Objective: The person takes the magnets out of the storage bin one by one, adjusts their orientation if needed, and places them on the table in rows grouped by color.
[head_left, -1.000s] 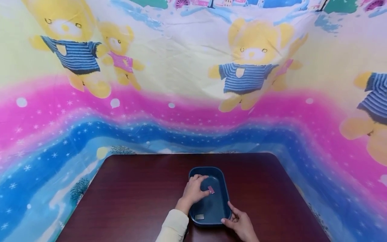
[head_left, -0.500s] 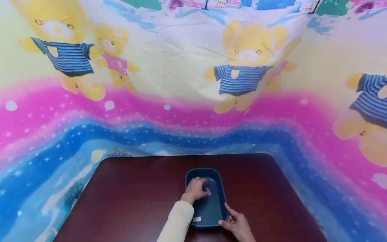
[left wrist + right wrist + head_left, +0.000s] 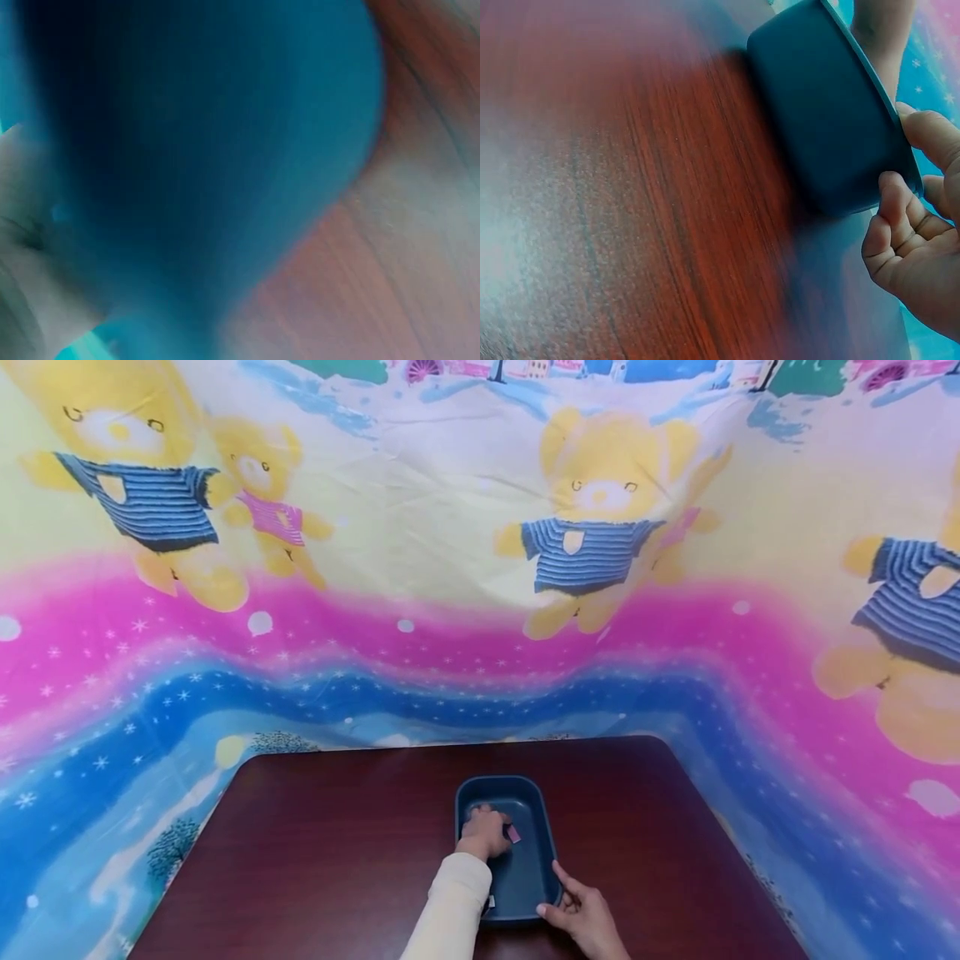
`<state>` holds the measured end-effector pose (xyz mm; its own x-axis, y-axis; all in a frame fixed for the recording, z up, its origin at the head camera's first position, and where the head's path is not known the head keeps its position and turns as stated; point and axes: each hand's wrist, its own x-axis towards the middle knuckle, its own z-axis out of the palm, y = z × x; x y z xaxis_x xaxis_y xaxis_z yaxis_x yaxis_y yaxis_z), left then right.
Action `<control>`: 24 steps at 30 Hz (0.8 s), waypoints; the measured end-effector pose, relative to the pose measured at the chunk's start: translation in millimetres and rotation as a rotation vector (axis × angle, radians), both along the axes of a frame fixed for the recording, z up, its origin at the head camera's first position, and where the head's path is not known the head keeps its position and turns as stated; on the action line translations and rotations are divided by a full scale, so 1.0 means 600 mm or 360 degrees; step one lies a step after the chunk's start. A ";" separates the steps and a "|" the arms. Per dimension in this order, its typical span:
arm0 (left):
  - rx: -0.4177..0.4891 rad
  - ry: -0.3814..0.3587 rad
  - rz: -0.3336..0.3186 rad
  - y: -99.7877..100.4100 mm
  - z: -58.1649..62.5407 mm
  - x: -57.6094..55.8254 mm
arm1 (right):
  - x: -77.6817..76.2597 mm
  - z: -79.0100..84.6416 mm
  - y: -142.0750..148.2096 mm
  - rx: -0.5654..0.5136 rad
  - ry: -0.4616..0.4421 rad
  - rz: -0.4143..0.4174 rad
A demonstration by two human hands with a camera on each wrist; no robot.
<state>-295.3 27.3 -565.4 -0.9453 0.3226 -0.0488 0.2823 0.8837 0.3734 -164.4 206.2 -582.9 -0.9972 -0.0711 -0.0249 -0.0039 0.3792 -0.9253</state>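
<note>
A dark blue rectangular container with rounded corners stands on the brown table. My left hand reaches over its left side, fingers bent down inside it. A small flat pink piece lies right at these fingers, which are partly hidden under the hand. My right hand holds the container's near right corner. In the right wrist view, its thumb lies at the rim and bent fingers press the outer wall. A small pale piece inside the near end is mostly covered by the left sleeve.
The reddish-brown wood-grain table extends around the container. Behind it hangs a colourful cloth printed with teddy bears. In the left wrist view the container's wall fills much of the picture, blurred.
My left hand has sunk deeper into the container, its fingers bending down beside the pink piece. The left sleeve now covers most of the pale piece. My right hand keeps its hold on the corner.
</note>
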 end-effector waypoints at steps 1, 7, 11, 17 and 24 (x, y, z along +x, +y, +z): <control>0.0016 -0.0046 -0.0008 0.002 0.006 0.002 | 0.001 0.001 0.001 0.0004 0.0001 0.0000; -0.0005 -0.0220 -0.0044 0.012 0.033 0.006 | 0.008 0.005 0.006 -0.0019 -0.0032 0.0002; -0.0113 -0.0250 -0.0056 0.017 0.039 0.004 | 0.008 0.003 0.007 -0.0030 -0.0028 0.0008; -0.0193 -0.0100 0.0011 0.022 0.028 0.001 | 0.008 0.004 0.005 -0.0055 0.0020 0.0029; -0.0205 -0.0005 0.0084 0.033 0.018 -0.008 | 0.007 0.004 0.003 -0.0048 0.0006 0.0020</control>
<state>-299.9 47.0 -554.6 -0.9606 0.2633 -0.0895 0.2332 0.9380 0.2564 -160.0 208.3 -580.4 -0.9963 -0.0841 -0.0189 -0.0119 0.3511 -0.9363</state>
